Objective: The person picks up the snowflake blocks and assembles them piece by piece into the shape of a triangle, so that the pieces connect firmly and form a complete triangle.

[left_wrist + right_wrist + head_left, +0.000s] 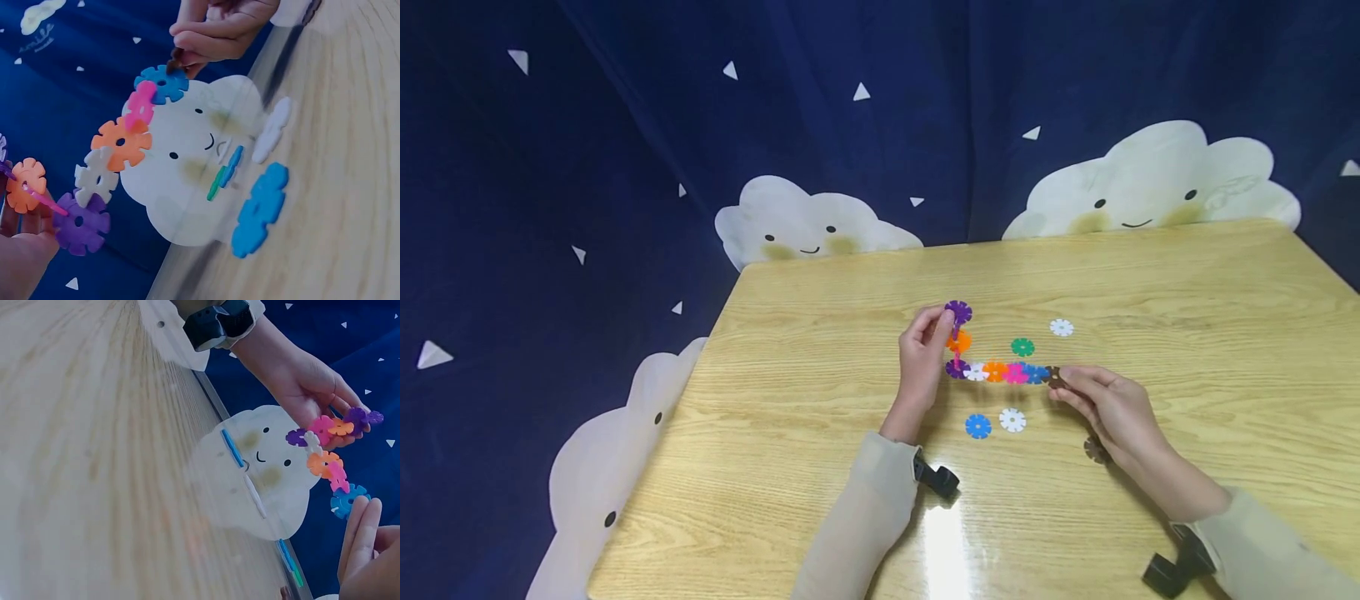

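An L-shaped chain of slotted snowflake discs hangs between both hands above the table. Its long row runs from a purple corner disc (81,225) through white, orange (995,372), pink and blue (161,83) to a brown disc (1055,377) at the right end. My right hand (1120,412) pinches that brown disc between thumb and fingers. From the corner, a short arm of pink, orange and purple discs rises on the left. My left hand (921,354) grips this arm near its upper purple disc (958,312), its fingers partly hidden behind the pieces.
Loose discs lie on the wooden table (760,350): green (1022,347) and white (1062,327) beyond the chain, blue (978,427) and another white (1012,419) nearer. A brown one (1096,450) is partly covered by the right forearm. Behind hangs a dark blue curtain (850,142).
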### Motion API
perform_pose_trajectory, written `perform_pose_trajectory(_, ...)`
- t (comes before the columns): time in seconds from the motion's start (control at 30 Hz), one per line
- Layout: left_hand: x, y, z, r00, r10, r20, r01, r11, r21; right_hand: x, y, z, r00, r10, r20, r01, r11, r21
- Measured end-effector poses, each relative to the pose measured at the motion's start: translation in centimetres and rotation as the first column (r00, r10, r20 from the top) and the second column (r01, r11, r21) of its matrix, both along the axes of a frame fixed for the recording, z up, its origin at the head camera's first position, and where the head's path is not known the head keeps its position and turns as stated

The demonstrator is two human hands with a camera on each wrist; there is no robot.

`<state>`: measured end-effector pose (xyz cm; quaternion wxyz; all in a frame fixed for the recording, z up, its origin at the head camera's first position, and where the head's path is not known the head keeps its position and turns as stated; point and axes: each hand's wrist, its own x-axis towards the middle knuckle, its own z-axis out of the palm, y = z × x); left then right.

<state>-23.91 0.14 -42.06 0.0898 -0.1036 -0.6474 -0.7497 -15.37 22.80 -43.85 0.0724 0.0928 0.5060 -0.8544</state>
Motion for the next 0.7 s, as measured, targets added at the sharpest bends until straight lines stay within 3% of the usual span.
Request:
perform_pose_trajectory(0.13, 0.1, 0.0, 0.3, 1.0, -0.009, 0.02, 0.009, 1.0, 0.03, -0.1, 0.2, -0.1, 0.999, 0.022, -0.029, -0.021, 0.999, 0.039)
perform_pose_trajectory(0.23, 0.1, 0.1, 0.5, 0.999, -0.035, 0.026, 0.033, 0.998, 0.048, -0.3, 0.5, -0.1, 0.998, 0.051, -0.046, -0.045, 0.992, 0.12)
perform_pose_trajectory(0.3, 0.1, 0.1, 0.6, 0.998, -0.06, 0.026, 0.059, 0.996, 0.072, -0.5, 0.8, -0.2, 0.996, 0.073, -0.056, -0.059, 0.972, 0.227)
perform_pose_trajectory(0.37, 0.1, 0.0, 0.6, 0.996, -0.085, 0.023, 0.082, 0.991, 0.103, -0.9, 1.0, -0.1, 0.993, 0.09, -0.071, -0.059, 0.931, 0.361)
perform_pose_trajectory(0.47, 0.0, 0.0, 0.7, 0.994, -0.108, 0.021, 0.104, 0.986, 0.132, -2.0, 1.5, 0.0, 0.99, 0.106, -0.096, -0.031, 0.815, 0.578)
perform_pose_trajectory(0.57, 0.1, -0.1, 0.7, 0.993, -0.113, 0.035, 0.107, 0.983, 0.147, -3.3, 1.9, 0.2, 0.985, 0.134, -0.109, -0.004, 0.649, 0.761)
perform_pose_trajectory(0.7, 0.3, 0.1, 0.6, 0.991, -0.117, 0.061, 0.105, 0.982, 0.16, -5.2, 1.6, 0.0, 0.964, 0.211, -0.16, 0.057, 0.428, 0.902)
